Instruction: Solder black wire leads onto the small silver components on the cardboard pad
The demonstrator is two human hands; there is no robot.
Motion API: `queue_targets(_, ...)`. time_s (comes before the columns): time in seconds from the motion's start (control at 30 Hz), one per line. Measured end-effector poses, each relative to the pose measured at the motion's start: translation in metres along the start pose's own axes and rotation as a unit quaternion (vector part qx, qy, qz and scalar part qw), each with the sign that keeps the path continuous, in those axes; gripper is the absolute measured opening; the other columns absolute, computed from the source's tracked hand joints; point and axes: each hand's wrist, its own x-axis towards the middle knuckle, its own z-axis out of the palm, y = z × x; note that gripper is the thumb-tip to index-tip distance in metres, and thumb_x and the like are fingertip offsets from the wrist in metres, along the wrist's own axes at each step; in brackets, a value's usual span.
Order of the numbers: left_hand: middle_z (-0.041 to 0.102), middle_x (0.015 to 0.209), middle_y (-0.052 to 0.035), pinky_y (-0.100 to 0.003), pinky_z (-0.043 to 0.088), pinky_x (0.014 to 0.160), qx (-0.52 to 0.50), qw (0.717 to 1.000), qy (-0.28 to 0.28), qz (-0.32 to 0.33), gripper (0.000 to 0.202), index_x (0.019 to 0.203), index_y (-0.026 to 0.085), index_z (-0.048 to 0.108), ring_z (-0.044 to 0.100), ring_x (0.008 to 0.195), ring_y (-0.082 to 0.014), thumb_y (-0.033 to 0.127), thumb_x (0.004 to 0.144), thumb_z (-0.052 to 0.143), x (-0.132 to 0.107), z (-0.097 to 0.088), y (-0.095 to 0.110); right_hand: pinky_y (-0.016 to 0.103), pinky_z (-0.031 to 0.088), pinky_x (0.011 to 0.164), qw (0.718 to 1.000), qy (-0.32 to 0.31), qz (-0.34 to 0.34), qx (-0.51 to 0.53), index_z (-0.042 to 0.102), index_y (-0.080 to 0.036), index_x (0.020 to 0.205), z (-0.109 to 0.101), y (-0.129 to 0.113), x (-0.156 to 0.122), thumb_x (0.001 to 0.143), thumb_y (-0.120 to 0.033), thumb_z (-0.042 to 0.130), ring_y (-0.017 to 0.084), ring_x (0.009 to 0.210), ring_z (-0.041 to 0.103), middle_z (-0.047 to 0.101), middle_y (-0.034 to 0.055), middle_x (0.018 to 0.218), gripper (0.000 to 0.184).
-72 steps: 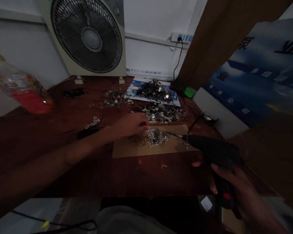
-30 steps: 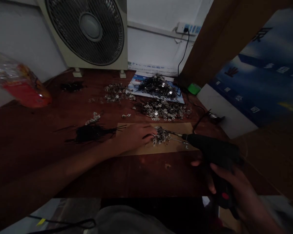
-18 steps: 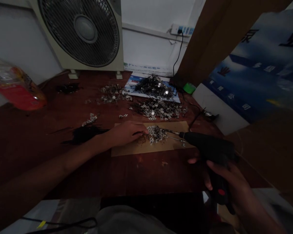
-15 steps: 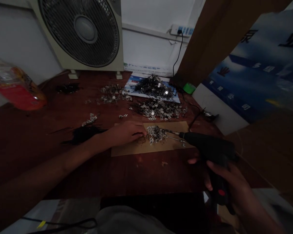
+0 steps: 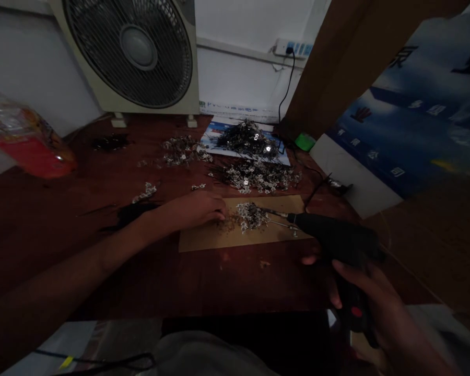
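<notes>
My right hand [image 5: 370,305] grips a black glue gun [image 5: 339,243] by its handle, nozzle pointing left at a small heap of silvery pieces [image 5: 250,215] on a brown cardboard sheet [image 5: 207,241]. My left hand [image 5: 198,208] rests on the sheet's left part, fingers curled and pinched just left of the heap. What the fingertips hold is too small to see.
Larger heaps of silvery pieces [image 5: 258,176] and black wires [image 5: 245,137] lie behind the sheet on the dark wooden table [image 5: 149,271]. A box fan [image 5: 135,55] stands at the back. A plastic bag [image 5: 25,146] sits far left. A black bundle [image 5: 129,211] lies beside my left forearm.
My left hand has drawn back a little to the left, away from the small heap. The glue gun has stayed in place.
</notes>
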Motion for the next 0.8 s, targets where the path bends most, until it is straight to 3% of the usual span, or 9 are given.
queue_targets(0.17,0.082,0.109,-0.0020,-0.024,0.050,0.085,-0.001,1.000,-0.017,-0.008,0.013,0.108,0.024,0.080,0.075,0.098,-0.0178,0.030,0.103,0.069,-0.004,-0.010,-0.005,0.018,0.041,0.050,1.000,0.005,0.003,0.006,0.088,-0.016,0.106,0.000,0.000,-0.001,0.084,-0.062,0.086,0.010,0.048,0.051,0.064,0.0021,0.051,0.051)
queue_targets(0.3,0.082,0.117,-0.0028,-0.024,0.051,0.088,-0.012,0.999,-0.031,0.017,0.020,0.115,0.025,0.079,0.076,0.105,-0.0175,0.027,0.107,0.062,-0.007,-0.013,-0.012,0.017,0.037,0.046,1.000,0.011,0.009,0.008,0.088,-0.016,0.104,0.001,-0.002,-0.001,0.081,-0.062,0.088,0.008,0.046,0.047,0.060,0.0006,0.049,0.052)
queue_targets(0.57,0.081,0.102,-0.0033,-0.025,0.052,0.085,-0.016,0.999,0.006,0.040,0.016,0.103,0.022,0.078,0.075,0.095,-0.0173,0.027,0.106,0.063,-0.007,-0.005,-0.010,0.019,0.042,0.049,1.000,0.015,0.010,0.014,0.087,-0.016,0.108,0.001,0.000,-0.001,0.082,-0.060,0.088,0.012,0.049,0.054,0.068,0.0037,0.055,0.051)
queue_targets(0.73,0.077,0.130,-0.0075,-0.028,0.053,0.096,0.001,0.998,0.019,0.057,0.022,0.124,0.024,0.075,0.074,0.116,-0.0208,0.028,0.106,0.064,-0.008,-0.006,-0.004,0.017,0.040,0.047,1.000,0.010,0.007,0.016,0.087,-0.016,0.108,-0.002,0.002,0.000,0.084,-0.059,0.087,0.009,0.047,0.053,0.069,0.0040,0.057,0.049)
queue_targets(0.8,0.078,0.127,-0.0074,-0.028,0.053,0.096,0.000,0.998,0.015,0.067,0.022,0.123,0.024,0.076,0.074,0.114,-0.0200,0.028,0.108,0.061,-0.007,-0.005,-0.003,0.017,0.041,0.048,1.000,0.006,0.008,0.016,0.087,-0.016,0.107,-0.002,0.002,0.000,0.085,-0.059,0.086,0.010,0.048,0.053,0.067,0.0032,0.056,0.048)
